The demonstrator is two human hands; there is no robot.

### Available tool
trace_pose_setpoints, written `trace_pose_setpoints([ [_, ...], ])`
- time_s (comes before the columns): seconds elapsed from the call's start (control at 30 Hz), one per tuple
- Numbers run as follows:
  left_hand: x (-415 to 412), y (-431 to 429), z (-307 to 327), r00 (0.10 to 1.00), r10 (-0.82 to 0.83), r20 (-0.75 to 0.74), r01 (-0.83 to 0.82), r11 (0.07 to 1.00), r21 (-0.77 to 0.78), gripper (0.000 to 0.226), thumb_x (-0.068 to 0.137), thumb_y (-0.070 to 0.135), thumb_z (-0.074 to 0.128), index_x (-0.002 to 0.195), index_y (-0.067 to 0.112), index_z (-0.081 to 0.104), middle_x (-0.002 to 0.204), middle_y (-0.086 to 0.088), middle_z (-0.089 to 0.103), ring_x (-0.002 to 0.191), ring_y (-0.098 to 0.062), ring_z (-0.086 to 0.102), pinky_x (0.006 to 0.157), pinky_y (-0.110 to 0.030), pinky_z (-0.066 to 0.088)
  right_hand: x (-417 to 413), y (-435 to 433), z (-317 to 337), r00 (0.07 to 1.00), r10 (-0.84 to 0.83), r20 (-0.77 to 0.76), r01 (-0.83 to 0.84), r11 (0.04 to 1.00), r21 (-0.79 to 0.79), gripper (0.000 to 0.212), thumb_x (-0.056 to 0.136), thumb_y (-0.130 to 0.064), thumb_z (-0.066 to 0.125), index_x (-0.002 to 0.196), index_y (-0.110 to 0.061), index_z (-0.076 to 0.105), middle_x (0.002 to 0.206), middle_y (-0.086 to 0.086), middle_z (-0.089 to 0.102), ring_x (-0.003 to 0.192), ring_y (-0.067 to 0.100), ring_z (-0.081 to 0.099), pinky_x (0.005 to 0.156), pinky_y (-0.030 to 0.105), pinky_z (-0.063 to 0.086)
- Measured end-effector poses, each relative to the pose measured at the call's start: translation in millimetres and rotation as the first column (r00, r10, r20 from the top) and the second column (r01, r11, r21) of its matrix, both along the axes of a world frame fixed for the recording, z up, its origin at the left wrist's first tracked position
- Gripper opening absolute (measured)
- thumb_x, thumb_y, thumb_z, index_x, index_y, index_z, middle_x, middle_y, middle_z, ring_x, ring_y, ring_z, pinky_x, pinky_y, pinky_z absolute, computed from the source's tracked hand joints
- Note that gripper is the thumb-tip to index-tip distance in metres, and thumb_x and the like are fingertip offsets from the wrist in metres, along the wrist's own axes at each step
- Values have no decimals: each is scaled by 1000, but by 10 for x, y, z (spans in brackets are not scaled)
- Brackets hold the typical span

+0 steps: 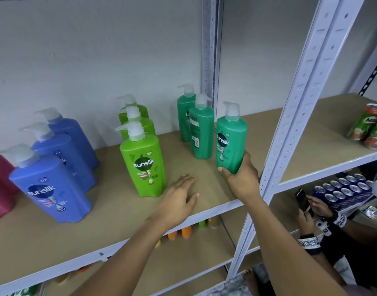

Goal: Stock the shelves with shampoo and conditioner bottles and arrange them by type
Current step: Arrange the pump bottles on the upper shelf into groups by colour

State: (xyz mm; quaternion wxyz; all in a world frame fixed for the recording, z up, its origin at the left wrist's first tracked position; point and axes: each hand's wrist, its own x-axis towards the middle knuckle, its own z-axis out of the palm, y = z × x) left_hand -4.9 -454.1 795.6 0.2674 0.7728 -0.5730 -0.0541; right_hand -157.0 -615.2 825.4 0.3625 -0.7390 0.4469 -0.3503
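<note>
The right hand (242, 180) is wrapped around the lower body of a teal bottle (231, 144), its grip closed on it, thumb across the front below the label and fingers behind. That bottle stands upright on the shelf (110, 212), close to the white upright post (290, 124) at the shelf's right end and just in front of two more teal bottles (196, 124). Of those two, the nearer one shows its back label and the farther one stands behind it near the wall.

The left hand (181, 197) lies palm down on the bare board with fingers spread and its grip open, holding nothing. It rests just right of the front bright green bottle (143, 165), close to its base but not clearly touching.

Behind that green bottle two more green bottles (136, 118) stand in a row running back toward the wall. Left of the green row, well apart from it, three blue bottles (55, 174) form another row from front to back. At the far left edge, part of a pink bottle (0, 189) shows.

All the bottles carry pale pump tops.
</note>
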Motion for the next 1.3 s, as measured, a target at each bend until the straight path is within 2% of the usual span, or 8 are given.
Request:
trace_pose_setpoints([
  [0.2,14,-58,-22,1000,17,2,-17,999,31,60,98,47,46,152,20,43,161,3,36,151,-11,26,124,-31,20,15,12,-54,1000,-31,-3,31,999,-31,70,82,-31,82,138,-21,42,119,0,65,107,26,62,86,35,50],
  [0.33,14,-138,79,998,28,-50,-27,1000,12,60,98,39,57,152,15,42,160,-2,37,149,-14,31,120,-18,14,-3,71,-129,992,-73,-99,62,992,-113,65,79,-31,82,131,-17,45,122,5,60,112,30,59,93,45,52],
  [0.5,28,-420,205,959,168,-227,-164,986,39,74,94,42,65,155,18,30,140,-13,58,126,-31,56,107,-30,42,-147,429,-273,947,-77,-312,18,982,-190,77,93,-40,63,153,-8,27,149,11,45,135,32,45,111,45,43],
  [0.67,154,-905,217,857,279,-434,-343,936,-75,88,83,44,78,151,17,31,151,-8,46,137,-28,46,112,-37,40,-361,630,-472,903,-88,-421,-105,904,-414,60,101,-55,35,135,-11,58,144,13,52,138,33,43,119,47,32],
  [0.87,392,-1377,203,733,139,-665,-342,921,-184,96,72,17,90,150,13,35,145,-3,55,130,-17,53,110,-34,43,-505,588,-516,876,1,-482,-218,893,-394,69,102,-67,22,145,-22,51,157,5,41,151,23,27,127,38,16],
  [0.97,418,-1470,173,742,167,-649,-344,926,-155,97,65,32,94,144,21,40,139,3,61,123,-15,58,107,-38,47,-513,583,-513,878,5,-478,-218,895,-390,69,102,-68,20,148,-25,49,159,3,39,152,20,23,127,33,8],
  [1.13,498,-1553,70,787,322,-526,-452,881,-138,103,35,72,88,123,35,50,121,11,62,108,-12,64,91,-40,58,-505,580,-529,874,6,-487,-215,902,-374,69,102,-69,20,148,-25,48,159,2,38,153,20,23,127,36,12],
  [1.3,282,-1446,180,816,429,-389,-529,824,-202,111,48,54,94,130,11,34,127,-12,36,121,-32,41,99,-44,44,-498,583,-538,872,2,-490,-214,901,-377,69,103,-68,20,147,-24,49,158,3,39,153,20,22,127,40,16],
])
